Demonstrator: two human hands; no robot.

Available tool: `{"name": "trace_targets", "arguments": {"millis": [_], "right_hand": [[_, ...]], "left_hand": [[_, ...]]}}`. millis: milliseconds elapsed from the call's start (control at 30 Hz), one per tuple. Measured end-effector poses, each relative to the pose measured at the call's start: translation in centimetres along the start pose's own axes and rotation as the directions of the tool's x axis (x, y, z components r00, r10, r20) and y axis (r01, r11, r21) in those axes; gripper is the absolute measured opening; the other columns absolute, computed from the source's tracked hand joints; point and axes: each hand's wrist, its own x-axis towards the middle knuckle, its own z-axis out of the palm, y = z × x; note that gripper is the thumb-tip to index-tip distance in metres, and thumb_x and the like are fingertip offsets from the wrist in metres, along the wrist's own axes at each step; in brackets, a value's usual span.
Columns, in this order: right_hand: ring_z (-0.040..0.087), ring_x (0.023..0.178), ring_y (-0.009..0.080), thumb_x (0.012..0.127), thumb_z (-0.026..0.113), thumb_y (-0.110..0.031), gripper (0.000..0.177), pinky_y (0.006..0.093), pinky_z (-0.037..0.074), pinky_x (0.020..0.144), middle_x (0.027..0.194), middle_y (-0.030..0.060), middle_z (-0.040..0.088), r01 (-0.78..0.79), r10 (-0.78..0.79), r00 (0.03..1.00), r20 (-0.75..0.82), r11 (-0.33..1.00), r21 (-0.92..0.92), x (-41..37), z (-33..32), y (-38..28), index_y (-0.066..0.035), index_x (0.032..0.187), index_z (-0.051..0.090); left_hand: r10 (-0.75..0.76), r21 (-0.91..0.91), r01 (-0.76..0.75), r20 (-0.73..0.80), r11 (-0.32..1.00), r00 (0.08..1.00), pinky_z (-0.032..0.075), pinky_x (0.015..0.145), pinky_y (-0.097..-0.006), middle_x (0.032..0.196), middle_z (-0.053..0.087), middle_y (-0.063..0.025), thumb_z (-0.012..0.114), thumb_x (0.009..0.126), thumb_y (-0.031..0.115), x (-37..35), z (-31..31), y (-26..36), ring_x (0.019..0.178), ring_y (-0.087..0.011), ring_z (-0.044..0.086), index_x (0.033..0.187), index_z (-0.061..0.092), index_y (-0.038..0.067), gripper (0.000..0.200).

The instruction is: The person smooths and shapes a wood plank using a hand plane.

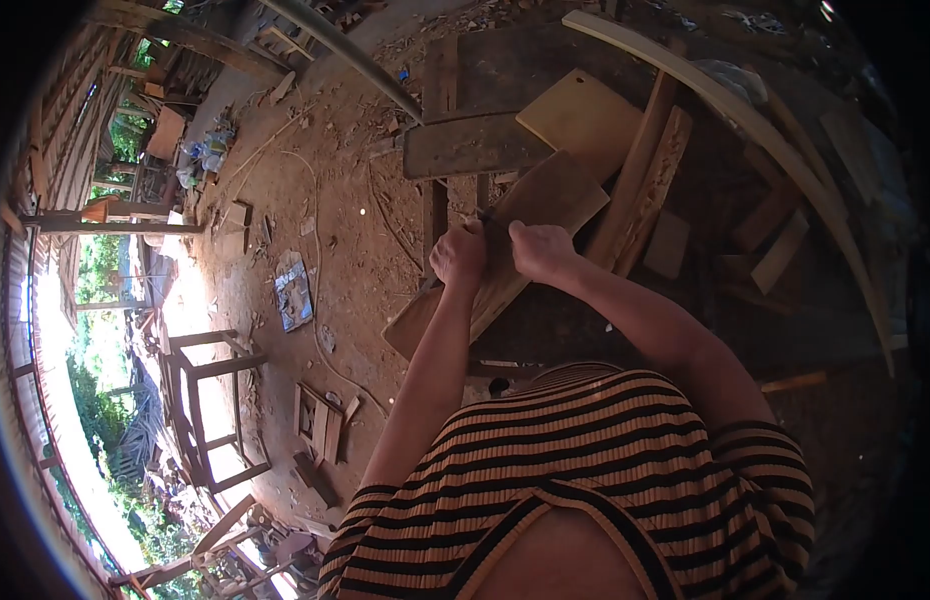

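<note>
A long flat wooden board lies slanted across a dark workbench in front of me. Both my hands sit close together on top of it. My left hand and my right hand are each closed around one end of a small dark hand tool that rests on the board's surface. Only a sliver of the tool shows between the fists, so I cannot tell what kind it is. My striped shirt fills the bottom of the view.
A pale square board, a carved wooden piece, a long curved strip and small offcuts lie on the bench. A dark plank overhangs its far edge. On the dirt floor at left stand a wooden frame and scraps.
</note>
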Motion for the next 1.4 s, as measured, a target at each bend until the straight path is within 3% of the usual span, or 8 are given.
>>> {"name": "trace_targets", "arguments": {"millis": [167, 433, 567, 733, 933, 1033, 1233, 1400], "right_hand": [[0.064, 0.074, 0.0373, 0.077, 0.051, -0.007, 0.007, 0.0495, 0.048, 0.065, 0.074, 0.0195, 0.063, -0.065, 0.067, 0.994, 0.090, 0.998, -0.025, -5.5, -2.4, 0.6, -0.003, 0.082, 0.051], [0.064, 0.072, 0.0369, 0.075, 0.054, -0.006, 0.007, 0.0477, 0.050, 0.065, 0.071, 0.0187, 0.062, 0.021, -0.021, 0.999, -0.041, 1.000, 0.003, 2.3, 1.0, -0.3, -0.003, 0.080, 0.051], [0.064, 0.071, 0.0366, 0.075, 0.053, -0.006, 0.007, 0.0479, 0.050, 0.065, 0.069, 0.0186, 0.062, 0.054, -0.055, 0.998, -0.026, 0.998, -0.023, -2.3, -0.9, 0.5, -0.003, 0.080, 0.052], [0.064, 0.070, 0.0363, 0.077, 0.053, -0.007, 0.005, 0.0475, 0.050, 0.065, 0.067, 0.0175, 0.062, -0.037, 0.041, 0.997, 0.067, 0.998, -0.049, -5.6, -2.5, 1.0, -0.003, 0.080, 0.052], [0.064, 0.072, 0.0363, 0.077, 0.052, -0.007, 0.005, 0.0472, 0.050, 0.065, 0.070, 0.0172, 0.063, 0.005, -0.005, 1.000, -0.017, 1.000, -0.020, 2.7, 1.1, -0.4, -0.003, 0.081, 0.053], [0.064, 0.072, 0.0365, 0.078, 0.052, -0.007, 0.006, 0.0474, 0.050, 0.065, 0.070, 0.0175, 0.063, 0.075, -0.075, 0.995, -0.064, 0.997, 0.001, 0.6, 0.5, 0.3, -0.003, 0.081, 0.053], [0.063, 0.072, 0.0375, 0.077, 0.051, -0.007, 0.007, 0.0485, 0.049, 0.066, 0.071, 0.0176, 0.063, -0.068, 0.070, 0.993, 0.093, 0.997, -0.022, -5.7, -2.5, 1.3, -0.003, 0.083, 0.051], [0.063, 0.075, 0.0378, 0.076, 0.051, -0.006, 0.008, 0.0482, 0.049, 0.067, 0.073, 0.0174, 0.063, 0.027, -0.026, 0.999, -0.032, 1.000, 0.015, 1.2, 1.0, 0.3, -0.003, 0.083, 0.051]], "left_hand": [[-0.003, 0.003, 0.003, -0.011, 1.000, 1.000, 0.049, 0.083, -0.0446, 0.089, 0.067, -0.0219, 0.037, 0.090, 0.039, 0.1, 0.1, -0.1, 0.091, -0.0371, 0.064, 0.085, 0.071, 0.002, 0.051], [0.023, -0.009, -0.023, -0.017, 1.000, 1.000, 0.048, 0.084, -0.0443, 0.091, 0.067, -0.0219, 0.036, 0.091, 0.040, -0.1, -0.2, 0.1, 0.093, -0.0368, 0.064, 0.086, 0.071, 0.001, 0.052], [-0.009, -0.008, 0.009, -0.018, 1.000, 1.000, 0.048, 0.084, -0.0442, 0.091, 0.067, -0.0219, 0.036, 0.090, 0.039, -0.1, 0.0, 0.2, 0.093, -0.0369, 0.064, 0.086, 0.071, 0.001, 0.052], [-0.003, -0.002, 0.003, 0.012, 1.000, 1.000, 0.048, 0.084, -0.0443, 0.092, 0.067, -0.0219, 0.037, 0.090, 0.039, -0.1, -0.1, 0.1, 0.093, -0.0368, 0.064, 0.086, 0.071, 0.001, 0.051], [-0.009, 0.018, 0.009, 0.006, 1.000, 1.000, 0.048, 0.085, -0.0441, 0.092, 0.067, -0.0218, 0.037, 0.090, 0.039, 0.0, -0.2, 0.1, 0.094, -0.0365, 0.064, 0.087, 0.071, 0.002, 0.050], [-0.007, -0.004, 0.007, 0.002, 1.000, 1.000, 0.048, 0.085, -0.0442, 0.093, 0.067, -0.0217, 0.037, 0.090, 0.040, -0.2, 0.0, 0.2, 0.095, -0.0364, 0.064, 0.087, 0.071, 0.002, 0.051], [0.001, 0.015, -0.001, 0.001, 1.000, 1.000, 0.049, 0.084, -0.0445, 0.092, 0.067, -0.0217, 0.037, 0.090, 0.040, 0.1, 0.5, -0.1, 0.093, -0.0365, 0.064, 0.088, 0.071, 0.002, 0.050], [0.019, -0.001, -0.019, -0.013, 1.000, 1.000, 0.049, 0.083, -0.0447, 0.092, 0.067, -0.0215, 0.037, 0.090, 0.039, 0.2, 0.5, -0.1, 0.091, -0.0369, 0.064, 0.088, 0.071, 0.003, 0.050]]}}
